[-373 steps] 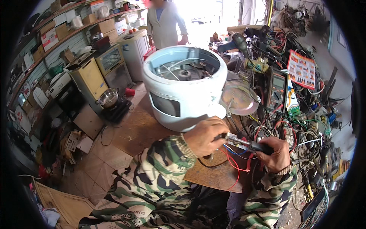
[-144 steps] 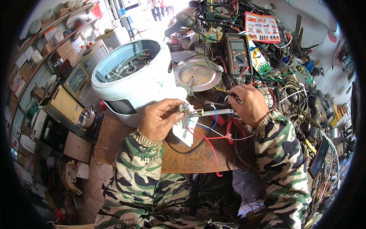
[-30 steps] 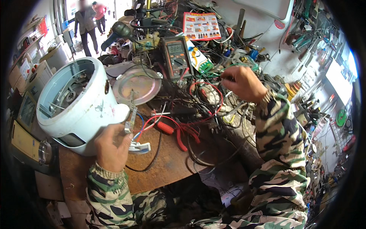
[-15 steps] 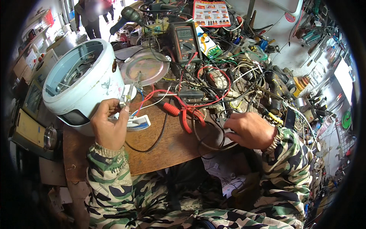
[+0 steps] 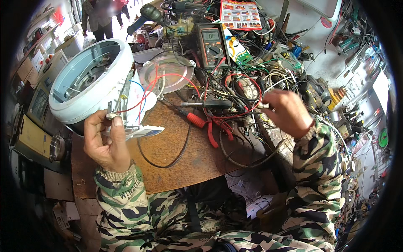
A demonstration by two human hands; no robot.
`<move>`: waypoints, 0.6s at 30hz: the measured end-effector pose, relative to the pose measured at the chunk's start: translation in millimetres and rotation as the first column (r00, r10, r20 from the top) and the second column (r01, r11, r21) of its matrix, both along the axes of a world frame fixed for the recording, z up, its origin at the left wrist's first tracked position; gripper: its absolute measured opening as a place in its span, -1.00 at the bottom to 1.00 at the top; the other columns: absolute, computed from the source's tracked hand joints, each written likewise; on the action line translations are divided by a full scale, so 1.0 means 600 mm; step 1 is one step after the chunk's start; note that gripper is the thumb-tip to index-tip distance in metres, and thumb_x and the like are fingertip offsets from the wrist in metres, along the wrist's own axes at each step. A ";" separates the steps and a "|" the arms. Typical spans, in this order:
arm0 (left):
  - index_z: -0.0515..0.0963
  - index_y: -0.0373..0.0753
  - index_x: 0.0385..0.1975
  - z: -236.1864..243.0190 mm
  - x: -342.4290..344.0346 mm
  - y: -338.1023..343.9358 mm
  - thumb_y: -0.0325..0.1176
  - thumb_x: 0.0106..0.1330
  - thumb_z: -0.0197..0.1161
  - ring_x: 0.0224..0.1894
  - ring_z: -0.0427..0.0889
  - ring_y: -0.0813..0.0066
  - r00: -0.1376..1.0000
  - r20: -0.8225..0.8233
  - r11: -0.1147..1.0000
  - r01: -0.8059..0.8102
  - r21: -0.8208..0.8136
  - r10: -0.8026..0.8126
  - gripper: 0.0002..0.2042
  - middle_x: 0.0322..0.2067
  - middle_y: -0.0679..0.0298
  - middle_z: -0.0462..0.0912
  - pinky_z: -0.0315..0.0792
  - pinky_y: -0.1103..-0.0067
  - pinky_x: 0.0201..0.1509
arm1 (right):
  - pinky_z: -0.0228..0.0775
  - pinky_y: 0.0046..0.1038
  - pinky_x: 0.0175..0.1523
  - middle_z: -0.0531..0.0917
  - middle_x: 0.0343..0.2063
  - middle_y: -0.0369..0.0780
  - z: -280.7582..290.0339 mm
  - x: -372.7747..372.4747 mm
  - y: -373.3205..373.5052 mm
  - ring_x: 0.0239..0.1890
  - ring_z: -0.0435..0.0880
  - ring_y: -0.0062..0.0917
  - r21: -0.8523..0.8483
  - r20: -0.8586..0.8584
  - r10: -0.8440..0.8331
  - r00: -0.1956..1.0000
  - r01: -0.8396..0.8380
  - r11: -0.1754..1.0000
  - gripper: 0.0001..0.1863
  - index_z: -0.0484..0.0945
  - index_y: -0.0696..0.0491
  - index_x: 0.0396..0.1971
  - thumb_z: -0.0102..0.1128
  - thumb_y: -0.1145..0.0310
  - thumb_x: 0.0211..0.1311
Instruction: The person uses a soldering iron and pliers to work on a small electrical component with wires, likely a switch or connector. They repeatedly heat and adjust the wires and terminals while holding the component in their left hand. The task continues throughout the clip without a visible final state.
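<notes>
My left hand is closed, with thumb and fingers pinching a small whitish part with metal strips. Red and blue wires run from around it. Right beside the hand, a white plastic panel hangs tilted over the wooden table. Behind them a white rice cooker body leans with its open top showing the inside. My right hand hovers at the cluttered right side, fingers curled together by a pale piece among the wires; whether they grip it is unclear. Between my hands lie a screwdriver and red-handled pliers.
A multimeter stands at the back beside a round clear lid. A red-handled tool and a looping black cable lie on the wooden table. Tangled wires and tools crowd the right. A person stands far left.
My left hand has come nearer and left with the small part, and the panel has tilted. My right hand has lifted away from the table edge toward the wires. My view has shifted slightly.
</notes>
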State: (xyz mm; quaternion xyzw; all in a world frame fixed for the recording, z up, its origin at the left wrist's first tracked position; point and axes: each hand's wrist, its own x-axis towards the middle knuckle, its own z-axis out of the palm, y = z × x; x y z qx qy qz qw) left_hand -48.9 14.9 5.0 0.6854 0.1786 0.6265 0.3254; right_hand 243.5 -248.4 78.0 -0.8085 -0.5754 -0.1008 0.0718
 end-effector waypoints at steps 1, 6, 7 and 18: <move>0.51 -0.45 -0.04 -0.001 -0.001 -0.001 -0.40 0.37 0.28 -0.23 0.59 0.57 1.000 0.002 1.000 0.001 0.002 -0.001 -0.72 -0.25 0.19 0.66 0.48 0.62 -0.13 | 0.49 -0.12 -0.19 0.63 -0.42 -0.04 0.010 0.008 -0.003 -0.30 0.66 -0.07 0.041 0.013 -0.014 1.000 0.013 0.999 -0.83 0.60 0.15 -0.35 0.32 0.38 0.12; 0.50 -0.46 -0.04 -0.010 -0.011 0.003 -0.40 0.38 0.25 -0.23 0.58 0.52 0.997 -0.048 0.997 -0.054 0.056 0.057 -0.72 -0.24 0.15 0.65 0.47 0.59 -0.11 | 0.48 -0.13 -0.17 0.67 -0.45 0.02 0.077 0.047 -0.028 -0.29 0.67 -0.02 0.261 0.040 -0.106 0.994 0.092 0.961 -0.82 0.64 0.19 -0.38 0.32 0.37 0.12; 0.49 -0.47 -0.04 -0.010 0.001 0.001 -0.38 0.39 0.25 -0.23 0.58 0.51 0.999 -0.052 0.999 -0.005 0.048 0.007 -0.71 -0.24 0.14 0.65 0.46 0.58 -0.11 | 0.51 -0.17 -0.18 0.67 -0.45 0.01 0.102 0.042 -0.059 -0.31 0.68 -0.03 0.264 0.029 -0.191 0.981 0.177 0.948 -0.82 0.65 0.18 -0.36 0.32 0.36 0.13; 0.50 -0.44 -0.08 0.007 0.006 -0.019 -0.40 0.36 0.24 -0.25 0.56 0.55 0.995 -0.090 0.998 0.042 0.051 -0.038 -0.75 -0.29 0.20 0.64 0.43 0.59 -0.12 | 0.54 -0.23 -0.26 0.69 -0.49 -0.01 0.039 0.090 0.027 -0.39 0.73 -0.14 0.164 -0.259 -0.055 0.964 0.100 0.981 -0.85 0.70 0.14 -0.42 0.31 0.36 0.10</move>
